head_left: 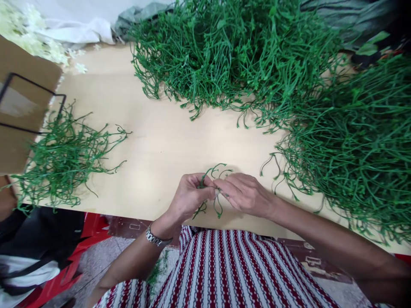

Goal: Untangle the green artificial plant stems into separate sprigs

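Near the table's front edge, my two hands meet over a small artificial plant sprig (218, 208) with thin, curling green stems. My left hand (194, 194), with a metal watch (156, 236) on its wrist, is closed on the sprig between thumb and fingers. My right hand (245, 193) pinches the middle of the same sprig, its fingertips touching those of the left. The exact spot where the fingers meet is partly hidden. Green stem ends fan out above and below the fingers.
A large heap of green plastic stems (224, 55) covers the back of the table (154, 145). Another heap (362, 141) lies at right, a smaller pile (64, 158) at left. Beside that pile stand a cardboard box (25, 64) and a black wire frame (35, 85). White flowers (25, 25) lie behind.
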### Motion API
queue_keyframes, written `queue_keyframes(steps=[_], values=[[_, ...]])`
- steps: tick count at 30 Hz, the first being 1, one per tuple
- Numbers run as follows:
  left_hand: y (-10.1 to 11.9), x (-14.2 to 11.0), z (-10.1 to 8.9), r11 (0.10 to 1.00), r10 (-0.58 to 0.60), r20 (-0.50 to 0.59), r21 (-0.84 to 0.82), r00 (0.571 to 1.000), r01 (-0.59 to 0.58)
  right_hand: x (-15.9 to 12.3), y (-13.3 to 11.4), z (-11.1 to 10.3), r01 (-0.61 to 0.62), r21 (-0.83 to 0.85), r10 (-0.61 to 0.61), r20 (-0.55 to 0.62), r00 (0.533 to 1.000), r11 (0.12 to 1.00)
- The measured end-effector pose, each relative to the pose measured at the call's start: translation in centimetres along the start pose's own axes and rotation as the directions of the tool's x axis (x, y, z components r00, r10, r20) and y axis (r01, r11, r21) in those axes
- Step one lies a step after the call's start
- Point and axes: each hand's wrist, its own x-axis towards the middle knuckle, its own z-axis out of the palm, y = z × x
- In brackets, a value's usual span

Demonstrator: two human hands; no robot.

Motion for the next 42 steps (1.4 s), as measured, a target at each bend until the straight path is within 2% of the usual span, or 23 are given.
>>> queue_keyframes(steps=[4,7,12,17,21,24,27,30,33,36,38,42], values=[[-0.1,0.0,0.0,0.995,0.000,-0.010,0.099,1.000,0.001,0.0,-0.1,0.1,-0.040,0.041,0.039,0.006,0.999,0.998],[-0.2,0.0,0.2,0.988,-0.010,-0.030,0.151,0.999,0.015,-0.1,0.1,0.1,-0.056,0.011,0.055,0.041,0.998,0.998],[0.3,0.0,0.2,0.984,-0.040,0.019,0.176,0.999,0.036,0.0,0.4,-0.2,0.019,-0.117,-0.010,0.079,0.997,0.993],[1.1,0.1,-0.1,0.963,-0.063,0.075,0.265,0.995,0.041,0.4,0.5,-0.8,0.052,-0.127,-0.041,0.094,0.995,0.991],[1.3,-0.1,-0.2,0.954,-0.058,0.085,0.299,0.995,0.030,0.6,0.4,-0.8,0.037,-0.040,-0.033,0.088,0.996,0.999],[1.4,-0.4,-0.4,0.959,-0.018,0.108,0.283,0.994,-0.014,0.6,0.6,-1.0,-0.047,0.165,0.031,0.096,0.995,0.985],[1.5,-0.5,-1.0,0.967,0.041,0.099,0.245,0.994,-0.064,0.8,1.0,-1.4,-0.278,0.420,0.180,0.259,0.949,0.864],[1.5,-0.1,-1.3,0.988,0.106,0.111,0.099,0.988,-0.117,1.1,1.6,-1.7,-0.450,0.538,0.274,0.377,0.885,0.713],[1.3,0.5,-1.1,0.980,0.177,0.104,-0.108,0.979,-0.166,1.6,1.9,-1.3,-0.481,0.621,0.350,0.330,0.877,0.618],[0.9,0.9,-0.5,0.953,0.210,0.050,-0.236,0.977,-0.192,1.9,1.4,-0.7,-0.491,0.727,0.413,0.306,0.858,0.480],[0.5,0.9,0.0,0.933,0.226,-0.010,-0.286,0.974,-0.219,2.1,0.7,-0.2,-0.526,0.775,0.467,0.343,0.815,0.350],[-0.1,1.0,1.0,0.908,0.274,-0.120,-0.295,0.954,-0.297,2.4,-0.8,0.9,-0.576,0.817,0.570,0.463,0.679,0.022]])
